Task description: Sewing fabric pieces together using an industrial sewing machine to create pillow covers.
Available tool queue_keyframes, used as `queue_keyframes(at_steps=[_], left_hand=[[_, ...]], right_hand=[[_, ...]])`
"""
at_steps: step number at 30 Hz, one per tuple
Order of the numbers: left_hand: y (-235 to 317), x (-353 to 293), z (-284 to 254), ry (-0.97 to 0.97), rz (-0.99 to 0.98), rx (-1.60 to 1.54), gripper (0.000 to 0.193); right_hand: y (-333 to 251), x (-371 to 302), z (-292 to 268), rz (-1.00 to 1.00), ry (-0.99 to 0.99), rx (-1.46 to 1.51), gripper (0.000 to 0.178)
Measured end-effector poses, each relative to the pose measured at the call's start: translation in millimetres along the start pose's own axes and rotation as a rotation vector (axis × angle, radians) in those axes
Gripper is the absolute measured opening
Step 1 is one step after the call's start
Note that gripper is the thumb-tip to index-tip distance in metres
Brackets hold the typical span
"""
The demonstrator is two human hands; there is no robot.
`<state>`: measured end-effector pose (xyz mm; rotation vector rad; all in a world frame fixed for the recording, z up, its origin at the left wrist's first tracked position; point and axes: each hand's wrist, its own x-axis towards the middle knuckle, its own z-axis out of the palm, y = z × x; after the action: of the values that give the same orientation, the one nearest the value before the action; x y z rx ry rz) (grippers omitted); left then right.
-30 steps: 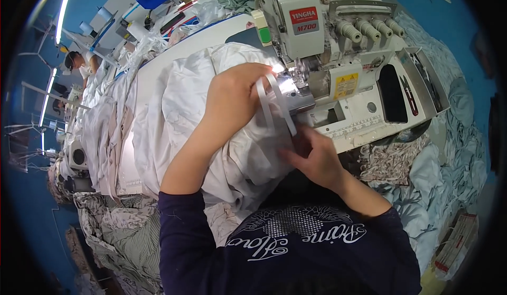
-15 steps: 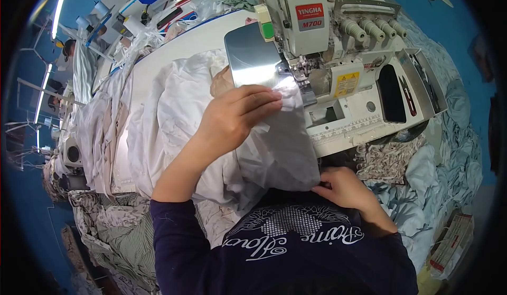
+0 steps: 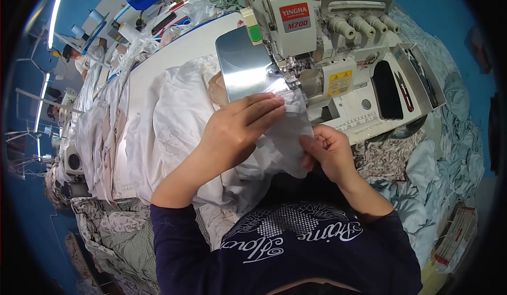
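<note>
A white overlock sewing machine (image 3: 292, 23) stands ahead of me, with a shiny metal plate (image 3: 240, 62) at its left. Thin white fabric (image 3: 179, 102) lies bunched over the table and runs up to the presser foot area. Just in front of the foot, my left hand (image 3: 237, 128) presses its fingers together on the fabric near its edge. My right hand (image 3: 330, 155) pinches the fabric's right edge, lower down and nearer my body. Part of the cloth under my left palm is hidden.
On the machine's right side lie a black phone (image 3: 386, 90), red-handled thread snips (image 3: 405, 91) and a grey tray (image 3: 420, 73). Light blue cloth (image 3: 428, 171) is heaped at the right. Patterned cloth (image 3: 116, 231) hangs at the lower left. People work at the far left.
My right hand has moved up and slightly left along the fabric edge, toward the machine. My left hand stays near the foot, a little lower. The view has shifted slightly.
</note>
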<state>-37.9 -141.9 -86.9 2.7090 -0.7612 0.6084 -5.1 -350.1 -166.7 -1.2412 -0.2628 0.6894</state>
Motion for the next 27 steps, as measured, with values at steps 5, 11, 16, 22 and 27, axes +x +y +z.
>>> queue_keyframes(at_steps=[5, 11, 16, 22, 27], left_hand=[[0.1, 6.6, 6.8, 0.024, -0.038, 0.061, 0.055], [-1.5, 5.1, 10.4, 0.05, -0.039, 0.095, 0.056], [-4.1, 4.9, 5.1, 0.004, 0.006, 0.123, 0.041], [-9.3, 4.9, 1.9, -0.011, -0.068, 0.049, 0.047], [-42.1, 13.5, 0.5, -0.01, -0.101, 0.082, 0.051]], right_hand=[[-4.4, 5.5, -5.5, -0.044, 0.053, -0.093, 0.019], [-12.3, 7.9, -4.7, -0.046, 0.059, -0.089, 0.018], [-12.1, 8.8, -5.6, -0.034, 0.06, -0.1, 0.017], [-15.1, 13.8, -5.2, -0.043, 0.058, -0.068, 0.017], [-18.4, 21.0, -3.6, -0.086, 0.037, -0.075, 0.019]])
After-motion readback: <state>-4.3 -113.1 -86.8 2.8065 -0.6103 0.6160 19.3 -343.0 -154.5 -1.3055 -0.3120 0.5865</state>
